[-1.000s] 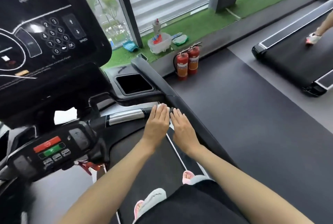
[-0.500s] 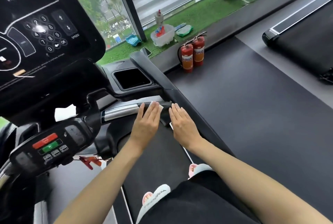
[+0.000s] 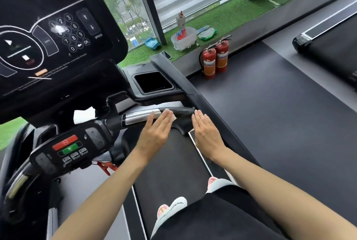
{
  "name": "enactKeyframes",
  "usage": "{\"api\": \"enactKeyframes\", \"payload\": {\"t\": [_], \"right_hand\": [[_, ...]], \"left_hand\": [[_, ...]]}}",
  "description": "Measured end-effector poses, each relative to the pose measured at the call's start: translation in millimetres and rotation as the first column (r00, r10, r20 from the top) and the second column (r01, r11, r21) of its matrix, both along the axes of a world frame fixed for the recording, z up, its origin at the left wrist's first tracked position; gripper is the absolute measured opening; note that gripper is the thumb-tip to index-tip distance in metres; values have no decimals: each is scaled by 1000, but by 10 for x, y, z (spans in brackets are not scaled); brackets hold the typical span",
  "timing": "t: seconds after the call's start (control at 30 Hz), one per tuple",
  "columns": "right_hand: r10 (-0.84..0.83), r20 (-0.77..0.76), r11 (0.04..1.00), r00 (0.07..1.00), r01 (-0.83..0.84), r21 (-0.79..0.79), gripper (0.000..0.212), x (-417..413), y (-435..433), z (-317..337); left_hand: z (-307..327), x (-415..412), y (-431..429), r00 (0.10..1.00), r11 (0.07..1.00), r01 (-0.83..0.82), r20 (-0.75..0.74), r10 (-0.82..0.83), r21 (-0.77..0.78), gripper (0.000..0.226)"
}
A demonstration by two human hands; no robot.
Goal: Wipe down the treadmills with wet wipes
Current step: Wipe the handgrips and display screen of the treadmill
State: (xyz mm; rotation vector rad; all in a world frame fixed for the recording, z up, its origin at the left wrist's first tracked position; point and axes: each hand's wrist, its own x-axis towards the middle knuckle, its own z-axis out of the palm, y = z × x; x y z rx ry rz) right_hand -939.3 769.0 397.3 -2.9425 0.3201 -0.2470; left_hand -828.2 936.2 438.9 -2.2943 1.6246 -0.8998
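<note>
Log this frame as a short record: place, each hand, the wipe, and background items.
place: on a treadmill, facing its console
left hand: fingers straight, pressing the wipe on the handlebar
right hand: fingers straight, holds nothing, by the handlebar's right end; contact unclear
wipe: white, mostly under the left fingers
background: two extinguishers on the floor; tub and phone on the turf

Two red fire extinguishers (image 3: 209,62) stand on the dark floor (image 3: 270,116), a plastic tub (image 3: 185,41) on the turf (image 3: 231,14).
</note>
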Motion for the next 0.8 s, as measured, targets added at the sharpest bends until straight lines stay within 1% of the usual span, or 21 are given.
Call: {"api": "enactKeyframes", "payload": {"t": [0.03,0.07,0.13,0.17,0.2,0.23,0.3,0.4,0.43,0.5,0.57,0.63,0.7,0.73,0.8], "right_hand": [[-1,-4,1000,1000,1,12,67,-1,6,3],[-7,-3,999,1000,7,31,67,3,13,10],[-20,1,998,1000,20,67,67,11,35,16],[-23,3,996,1000,22,81,68,12,42,11],[-28,6,995,1000,27,95,68,12,45,4],[-33,20,994,999,30,104,66,11,39,-5],[-57,58,991,997,49,128,56,-4,11,-1],[-116,88,981,989,100,166,51,-27,-37,29],[-120,99,980,988,102,173,51,-35,-40,24],[-133,114,976,985,110,188,60,-38,-42,27],[-141,137,976,981,114,185,63,-24,-66,17],[-132,159,979,978,103,178,54,-33,-94,5],[-116,196,981,974,82,175,32,-50,-114,22],[-109,208,981,972,71,180,28,-57,-120,28],[-98,222,981,970,56,186,28,-75,-133,28]], "left_hand": [[54,-1,80,999,998,-43,-4,42,-49,44],[102,-4,115,993,987,-120,-19,119,-109,45],[157,10,26,946,924,-321,-105,305,-209,52],[194,11,-90,908,890,-412,-172,383,-192,54],[226,-14,-229,875,874,-464,-228,427,-145,54],[239,-45,-375,863,879,-470,-253,438,-81,52],[243,-145,-678,856,901,-430,-295,425,50,47],[94,-318,-988,900,935,-298,-270,343,195,26],[47,-315,-1004,911,941,-267,-265,317,207,28],[35,-219,-908,929,952,-241,-241,282,186,27],[111,-121,-712,919,943,-308,-217,329,125,37],[138,-52,-525,905,923,-383,-182,384,43,43],[101,-52,-491,906,917,-400,-150,396,3,42],[57,-72,-542,910,920,-391,-145,388,4,40],[-58,-141,-731,932,943,-328,-150,331,48,38]]}}
